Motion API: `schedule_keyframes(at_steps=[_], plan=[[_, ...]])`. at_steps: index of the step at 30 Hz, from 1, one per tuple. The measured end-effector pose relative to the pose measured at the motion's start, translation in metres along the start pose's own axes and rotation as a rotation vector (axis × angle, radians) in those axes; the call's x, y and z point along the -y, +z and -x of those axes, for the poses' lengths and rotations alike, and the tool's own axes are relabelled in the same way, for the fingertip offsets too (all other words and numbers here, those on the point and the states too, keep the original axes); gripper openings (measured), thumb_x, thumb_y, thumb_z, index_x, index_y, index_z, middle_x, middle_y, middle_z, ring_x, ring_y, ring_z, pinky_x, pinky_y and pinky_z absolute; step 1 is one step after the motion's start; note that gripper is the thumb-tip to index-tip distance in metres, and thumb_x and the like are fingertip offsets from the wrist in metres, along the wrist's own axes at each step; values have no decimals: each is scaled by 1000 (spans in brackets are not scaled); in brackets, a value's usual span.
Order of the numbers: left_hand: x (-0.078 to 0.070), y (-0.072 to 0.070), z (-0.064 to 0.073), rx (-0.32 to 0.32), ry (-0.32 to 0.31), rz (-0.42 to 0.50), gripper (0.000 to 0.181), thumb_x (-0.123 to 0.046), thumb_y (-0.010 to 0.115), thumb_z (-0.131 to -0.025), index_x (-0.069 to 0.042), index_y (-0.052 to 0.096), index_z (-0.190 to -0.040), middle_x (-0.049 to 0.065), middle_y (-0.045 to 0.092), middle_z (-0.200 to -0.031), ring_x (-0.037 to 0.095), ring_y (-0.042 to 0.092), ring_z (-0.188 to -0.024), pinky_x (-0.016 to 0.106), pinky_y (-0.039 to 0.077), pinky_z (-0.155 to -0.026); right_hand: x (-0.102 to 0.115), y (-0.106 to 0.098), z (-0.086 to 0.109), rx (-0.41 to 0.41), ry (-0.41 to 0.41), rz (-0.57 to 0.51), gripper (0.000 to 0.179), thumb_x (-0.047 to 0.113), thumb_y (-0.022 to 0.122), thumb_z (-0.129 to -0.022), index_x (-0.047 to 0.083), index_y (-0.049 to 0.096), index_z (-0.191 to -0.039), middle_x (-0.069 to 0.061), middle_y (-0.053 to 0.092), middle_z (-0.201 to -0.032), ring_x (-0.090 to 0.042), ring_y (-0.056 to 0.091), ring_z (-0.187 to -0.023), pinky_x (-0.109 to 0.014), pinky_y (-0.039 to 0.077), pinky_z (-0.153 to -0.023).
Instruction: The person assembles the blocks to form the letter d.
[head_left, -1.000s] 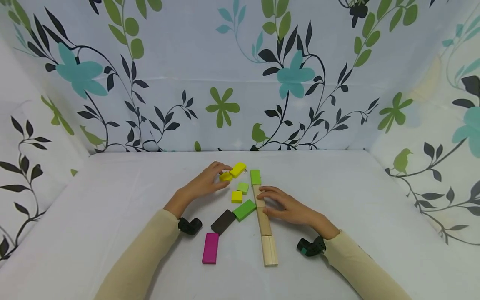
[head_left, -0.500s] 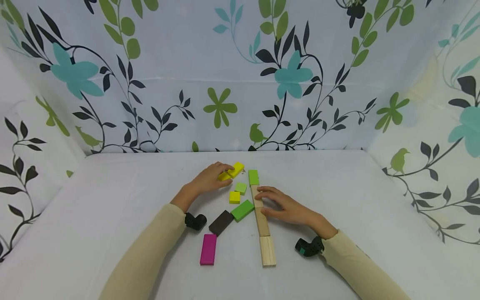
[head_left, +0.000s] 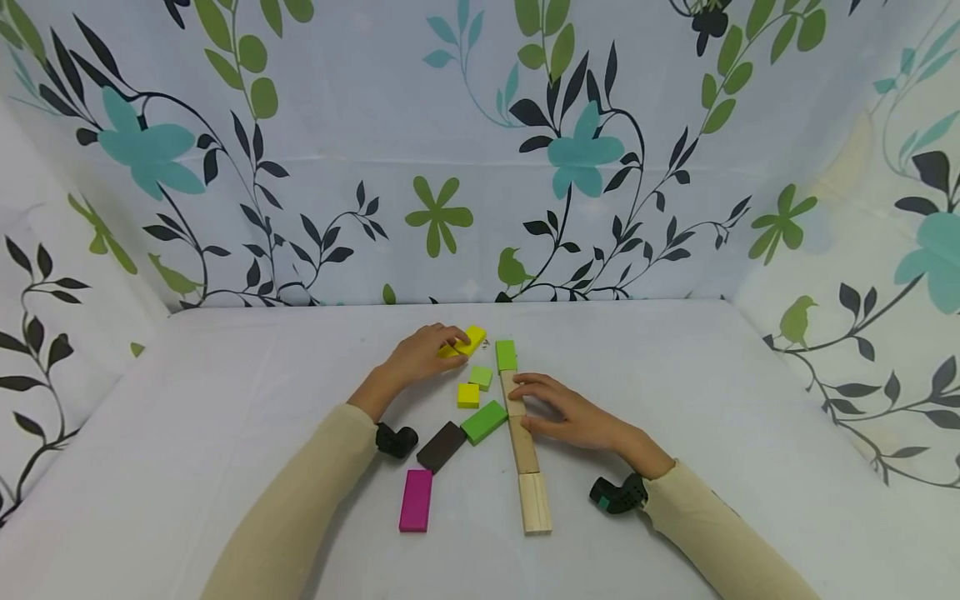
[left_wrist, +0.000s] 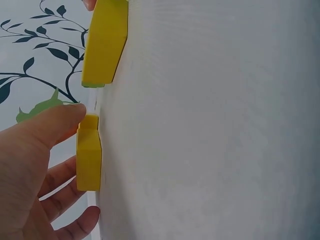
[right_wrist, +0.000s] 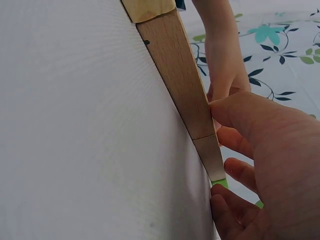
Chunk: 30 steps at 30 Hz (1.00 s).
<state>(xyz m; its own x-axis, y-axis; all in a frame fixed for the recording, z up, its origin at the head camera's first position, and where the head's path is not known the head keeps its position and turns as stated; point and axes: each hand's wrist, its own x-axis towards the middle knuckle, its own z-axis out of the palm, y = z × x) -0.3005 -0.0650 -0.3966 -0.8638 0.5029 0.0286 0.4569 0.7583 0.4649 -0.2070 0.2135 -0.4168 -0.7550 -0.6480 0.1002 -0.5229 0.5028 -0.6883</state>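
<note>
The left grip [head_left: 420,356] pinches a yellow block [left_wrist: 89,162], partly hiding it; the right grip [head_left: 576,418], loosely spread, touches the wooden blocks [head_left: 525,447], covering part of one.

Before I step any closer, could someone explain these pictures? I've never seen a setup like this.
Gladly. There's no robot here, just a person's left hand and right hand, both bare. The widest picture comes from a camera on the head, looking forward and down. The other two come from the wrists, apparently from the small black devices; each shows its own hand's work.

On the white surface, three wooden blocks form a row with a green block at the far end. Left of it lie smaller and coloured blocks, including a magenta block and a dark brown block.

The left hand's thumb and fingers curl around a yellow block; how firmly, I can't tell. The right hand touches the wooden row.
</note>
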Motion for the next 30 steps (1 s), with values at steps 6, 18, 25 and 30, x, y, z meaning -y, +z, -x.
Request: schedule_keyframes(at_steps=[6, 18, 25, 30], plan=[[-4, 2, -3, -16, -56, -13, 32, -29, 68, -92, -17, 62, -121, 8, 61, -113, 25, 56, -104, 42, 48, -88, 1, 0, 1, 3, 5, 2, 40, 28, 61, -97, 17, 54, -135, -8, 35, -154, -32, 28, -144, -56, 25, -114], [-1, 2, -3, -48, -83, 13, 30, -31, 70, -91, -15, 63, -115, 7, 62, -109, 23, 57, -99, 40, 48, -86, 5, 1, -1, 3, 1, 10, 39, 27, 61, -97, 16, 54, -134, -9, 36, -153, -31, 29, -143, -56, 26, -114], [1, 3, -3, -62, -62, 57, 30, -27, 69, -91, -12, 63, -117, 9, 63, -111, 24, 57, -102, 40, 48, -90, 6, -1, 0, -5, 2, 21, 40, 26, 62, -97, 15, 54, -134, -8, 36, -153, -30, 29, -144, -54, 26, -114], [1, 3, -1, -62, -33, 67, 28, -22, 67, -92, -10, 63, -117, 10, 63, -112, 25, 57, -103, 41, 47, -93, 6, -1, 0, -7, 7, 16, 40, 27, 62, -97, 15, 54, -134, -8, 36, -153, -30, 29, -144, -54, 26, -114]])
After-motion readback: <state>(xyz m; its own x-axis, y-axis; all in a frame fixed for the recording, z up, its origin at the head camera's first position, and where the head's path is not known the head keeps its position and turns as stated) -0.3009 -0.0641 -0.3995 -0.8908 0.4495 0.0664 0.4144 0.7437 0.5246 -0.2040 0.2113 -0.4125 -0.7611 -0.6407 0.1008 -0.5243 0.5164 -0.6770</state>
